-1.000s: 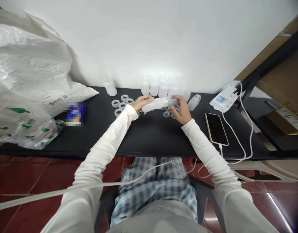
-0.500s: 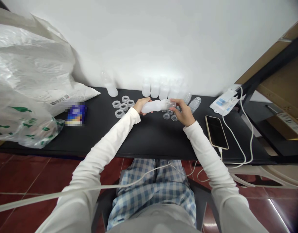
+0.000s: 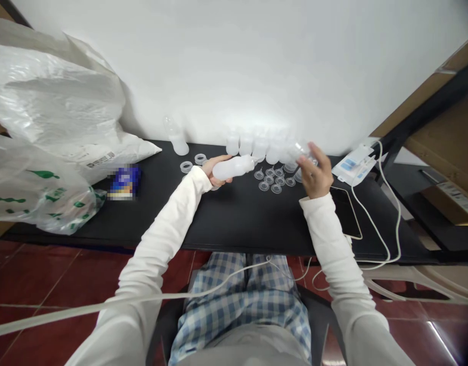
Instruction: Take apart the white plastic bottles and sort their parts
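My left hand (image 3: 211,172) is closed around the body of a frosted white feeding bottle (image 3: 231,168), which lies nearly level with its narrow clear nipple end pointing right. Off to the right, my right hand (image 3: 317,174) pinches a clear bottle cap (image 3: 298,149), somewhat blurred and apart from the bottle. Several clear nipples (image 3: 269,179) rest on the table between my hands. Behind them stands a row of frosted bottles (image 3: 259,147) along the wall. Screw rings (image 3: 200,158) lie beside my left hand, which partly hides them.
A bottle with a clear cap (image 3: 179,144) stands at the back left. Large plastic bags (image 3: 58,112) and a blue packet (image 3: 125,180) occupy the left side. At right are a phone (image 3: 346,213), a white power strip (image 3: 355,163) and loose cables (image 3: 398,218).
My right hand has moved right, taking the clear cap away from the bottle's tip. My left hand still grips the bottle, now slightly further left. More of the nipples show.
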The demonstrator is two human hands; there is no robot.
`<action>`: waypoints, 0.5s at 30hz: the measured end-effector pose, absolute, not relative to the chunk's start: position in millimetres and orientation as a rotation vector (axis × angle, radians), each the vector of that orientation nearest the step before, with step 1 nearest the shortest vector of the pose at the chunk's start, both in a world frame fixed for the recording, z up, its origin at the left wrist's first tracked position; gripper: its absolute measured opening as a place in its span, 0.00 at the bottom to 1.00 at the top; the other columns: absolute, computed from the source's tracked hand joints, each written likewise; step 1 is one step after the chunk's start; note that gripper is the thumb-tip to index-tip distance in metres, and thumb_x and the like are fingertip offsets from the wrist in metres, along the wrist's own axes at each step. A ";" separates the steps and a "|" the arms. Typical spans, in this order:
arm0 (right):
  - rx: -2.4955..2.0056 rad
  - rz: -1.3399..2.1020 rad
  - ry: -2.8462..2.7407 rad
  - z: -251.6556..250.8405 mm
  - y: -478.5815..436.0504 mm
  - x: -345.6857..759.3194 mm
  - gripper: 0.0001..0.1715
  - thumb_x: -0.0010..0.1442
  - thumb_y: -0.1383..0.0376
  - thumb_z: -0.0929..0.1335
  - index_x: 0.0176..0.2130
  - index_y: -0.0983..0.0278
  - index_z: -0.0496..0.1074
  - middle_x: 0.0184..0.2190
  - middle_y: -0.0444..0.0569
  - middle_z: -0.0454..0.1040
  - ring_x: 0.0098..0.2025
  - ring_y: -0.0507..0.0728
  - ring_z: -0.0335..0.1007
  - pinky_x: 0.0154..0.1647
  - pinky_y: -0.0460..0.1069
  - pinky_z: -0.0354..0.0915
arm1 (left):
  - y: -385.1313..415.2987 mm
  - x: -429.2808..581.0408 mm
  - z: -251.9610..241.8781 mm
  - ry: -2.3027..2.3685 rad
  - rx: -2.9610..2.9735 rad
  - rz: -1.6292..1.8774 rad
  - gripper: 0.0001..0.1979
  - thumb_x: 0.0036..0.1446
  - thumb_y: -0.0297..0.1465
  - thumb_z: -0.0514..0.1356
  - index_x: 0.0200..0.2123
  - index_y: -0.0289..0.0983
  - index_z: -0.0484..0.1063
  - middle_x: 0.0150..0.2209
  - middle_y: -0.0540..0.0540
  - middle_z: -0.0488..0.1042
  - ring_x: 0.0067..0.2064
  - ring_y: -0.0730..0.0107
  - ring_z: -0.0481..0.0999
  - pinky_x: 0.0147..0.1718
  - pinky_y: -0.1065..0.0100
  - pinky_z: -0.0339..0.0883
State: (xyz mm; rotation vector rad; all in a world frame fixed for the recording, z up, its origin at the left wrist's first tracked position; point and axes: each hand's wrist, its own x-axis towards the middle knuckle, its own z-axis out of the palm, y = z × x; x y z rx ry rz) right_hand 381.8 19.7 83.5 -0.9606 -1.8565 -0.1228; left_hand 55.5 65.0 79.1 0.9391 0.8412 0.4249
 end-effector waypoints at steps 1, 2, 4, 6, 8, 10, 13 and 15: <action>-1.014 -0.179 -1.799 88.1 24.0 386.1 0.23 0.67 0.52 0.63 0.59 0.52 0.68 0.59 0.55 0.69 0.63 0.68 0.65 0.60 0.70 0.66 | 64.7 58.5 78.6 0.833 0.950 0.529 0.30 0.59 0.53 0.51 0.45 0.31 0.73 0.17 0.43 0.71 0.09 0.77 0.51 0.07 0.74 0.40; -1.075 -0.229 -1.749 92.5 28.8 389.6 0.23 0.67 0.52 0.63 0.59 0.54 0.68 0.57 0.56 0.69 0.62 0.68 0.65 0.61 0.70 0.65 | 64.2 62.2 78.0 0.822 0.957 0.625 0.28 0.60 0.51 0.52 0.47 0.32 0.72 0.19 0.43 0.73 0.09 0.77 0.54 0.07 0.74 0.42; -1.213 -0.296 -1.688 98.8 39.6 394.5 0.27 0.68 0.52 0.61 0.61 0.58 0.66 0.54 0.59 0.69 0.60 0.67 0.65 0.60 0.69 0.64 | 62.4 70.5 76.8 0.809 0.953 0.762 0.26 0.62 0.48 0.53 0.49 0.32 0.70 0.22 0.43 0.75 0.11 0.76 0.60 0.09 0.75 0.46; -1.360 -0.327 -1.664 101.0 51.5 396.7 0.30 0.68 0.52 0.60 0.63 0.62 0.63 0.51 0.61 0.70 0.56 0.68 0.66 0.59 0.70 0.63 | 59.8 77.9 76.0 0.809 0.934 0.831 0.24 0.63 0.46 0.53 0.49 0.32 0.70 0.24 0.43 0.77 0.14 0.76 0.64 0.10 0.75 0.49; -1.495 -0.344 -1.666 99.3 63.6 397.0 0.32 0.66 0.52 0.61 0.62 0.66 0.62 0.49 0.62 0.71 0.54 0.69 0.67 0.57 0.70 0.62 | 57.1 83.0 76.1 0.817 0.922 0.866 0.22 0.65 0.45 0.53 0.49 0.32 0.69 0.26 0.43 0.77 0.16 0.75 0.66 0.12 0.75 0.55; -1.596 -0.358 -1.707 94.7 74.3 396.2 0.30 0.65 0.52 0.62 0.58 0.68 0.65 0.47 0.63 0.72 0.53 0.70 0.67 0.56 0.72 0.60 | 55.3 86.0 75.9 0.829 0.933 0.889 0.22 0.64 0.45 0.54 0.49 0.33 0.69 0.28 0.44 0.78 0.17 0.76 0.68 0.14 0.74 0.58; -1.686 -0.375 -1.822 86.8 83.9 394.4 0.26 0.65 0.53 0.63 0.51 0.71 0.70 0.44 0.65 0.73 0.53 0.72 0.65 0.55 0.73 0.57 | 56.0 88.2 71.8 0.872 0.998 0.934 0.24 0.61 0.48 0.59 0.47 0.33 0.69 0.28 0.46 0.77 0.18 0.76 0.69 0.14 0.74 0.57; -1.705 -0.401 -1.860 83.9 84.1 392.1 0.27 0.65 0.53 0.63 0.50 0.73 0.70 0.44 0.67 0.73 0.53 0.73 0.65 0.55 0.74 0.55 | 58.8 89.0 66.1 0.914 1.065 0.995 0.25 0.57 0.49 0.63 0.45 0.33 0.69 0.26 0.48 0.74 0.20 0.76 0.70 0.15 0.74 0.55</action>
